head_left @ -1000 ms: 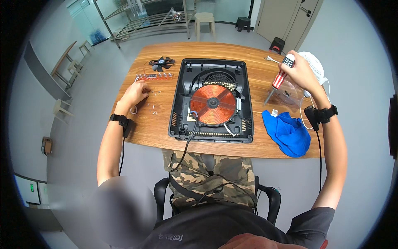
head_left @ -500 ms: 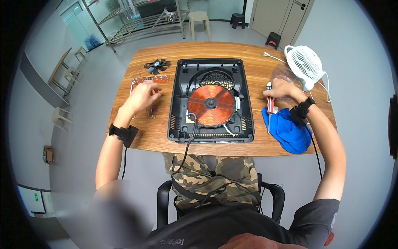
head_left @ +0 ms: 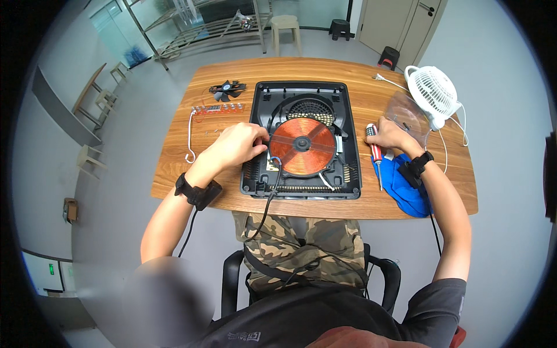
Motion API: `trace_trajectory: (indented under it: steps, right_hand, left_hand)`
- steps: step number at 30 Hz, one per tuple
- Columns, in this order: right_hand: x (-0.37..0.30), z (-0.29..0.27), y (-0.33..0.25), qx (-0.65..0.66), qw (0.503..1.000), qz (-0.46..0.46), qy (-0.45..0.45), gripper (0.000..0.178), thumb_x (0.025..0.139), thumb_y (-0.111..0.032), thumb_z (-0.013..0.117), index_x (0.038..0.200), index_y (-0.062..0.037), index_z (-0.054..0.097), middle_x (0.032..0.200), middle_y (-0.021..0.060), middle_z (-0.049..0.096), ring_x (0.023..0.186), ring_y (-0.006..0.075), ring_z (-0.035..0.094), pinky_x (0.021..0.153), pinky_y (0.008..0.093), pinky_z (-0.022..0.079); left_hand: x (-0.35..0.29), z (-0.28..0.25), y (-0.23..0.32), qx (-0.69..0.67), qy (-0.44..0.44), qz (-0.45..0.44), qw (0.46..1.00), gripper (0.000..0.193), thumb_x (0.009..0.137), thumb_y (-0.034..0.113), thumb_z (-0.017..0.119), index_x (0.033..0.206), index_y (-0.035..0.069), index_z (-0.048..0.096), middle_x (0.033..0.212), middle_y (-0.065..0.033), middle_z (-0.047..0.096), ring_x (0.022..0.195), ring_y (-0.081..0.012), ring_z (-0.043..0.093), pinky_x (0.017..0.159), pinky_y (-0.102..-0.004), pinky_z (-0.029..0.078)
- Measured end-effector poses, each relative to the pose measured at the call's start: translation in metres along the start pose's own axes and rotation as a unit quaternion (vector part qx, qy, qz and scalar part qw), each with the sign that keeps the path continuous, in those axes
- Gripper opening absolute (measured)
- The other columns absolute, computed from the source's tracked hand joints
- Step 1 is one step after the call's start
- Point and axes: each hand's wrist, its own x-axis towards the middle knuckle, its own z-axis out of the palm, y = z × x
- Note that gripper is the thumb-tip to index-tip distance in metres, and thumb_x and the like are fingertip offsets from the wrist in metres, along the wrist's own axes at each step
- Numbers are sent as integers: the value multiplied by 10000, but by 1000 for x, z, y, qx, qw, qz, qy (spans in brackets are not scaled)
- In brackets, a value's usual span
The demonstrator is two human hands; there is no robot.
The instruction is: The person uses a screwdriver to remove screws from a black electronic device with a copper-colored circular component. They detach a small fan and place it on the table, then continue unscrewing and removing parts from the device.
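Note:
An opened induction cooker's black base (head_left: 353,145) lies on the table in front of me. Inside it sits a round copper coil (head_left: 290,156), with a vented fan opening (head_left: 310,109) behind. My left hand (head_left: 242,141) is at the base's left rim, its fingers curled together; whatever they may pinch is hidden. My right hand (head_left: 391,134) grips a screwdriver (head_left: 376,152) by its red-and-white handle, the shaft pointing toward me. Beneath the screwdriver and right wrist lies a crumpled blue cloth (head_left: 403,191).
Left of the base are a small black fan (head_left: 227,90), an orange circuit board (head_left: 217,109) with a white cable (head_left: 190,139), and small screws (head_left: 216,131). A clear plastic bag (head_left: 406,110) and a white fan (head_left: 432,93) stand at the right. A black cord (head_left: 268,211) hangs over the front edge.
My left hand has moved right and nearer, from beside the circuit board to the base's left rim. My right hand, still holding the screwdriver, has shifted slightly nearer.

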Motion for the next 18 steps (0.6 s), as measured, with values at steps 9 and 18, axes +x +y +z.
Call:
trace_trajectory:
  steps: [9, 18]
  right_hand:
    - [-31, -33, -42, 9, 987, -91, 134, 459, 896, -364, 740, 1096, 21, 591, 909, 218, 706, 885, 388, 699, 769, 471, 541]
    - [-13, -3, -107, 19, 963, -267, 31, 423, 963, -345, 644, 1223, -13, 650, 1092, 186, 642, 1073, 370, 631, 931, 455, 512]
  left_hand:
    - [-21, 3, 22, -13, -6, 9, 1000, 335, 821, 114, 779, 1131, 68, 661, 929, -99, 653, 879, -311, 682, 743, -395, 553]
    - [-21, 10, 27, -2, -18, 63, 998, 237, 863, 100, 738, 1092, 73, 681, 1025, -103, 644, 954, -346, 658, 809, -427, 554]
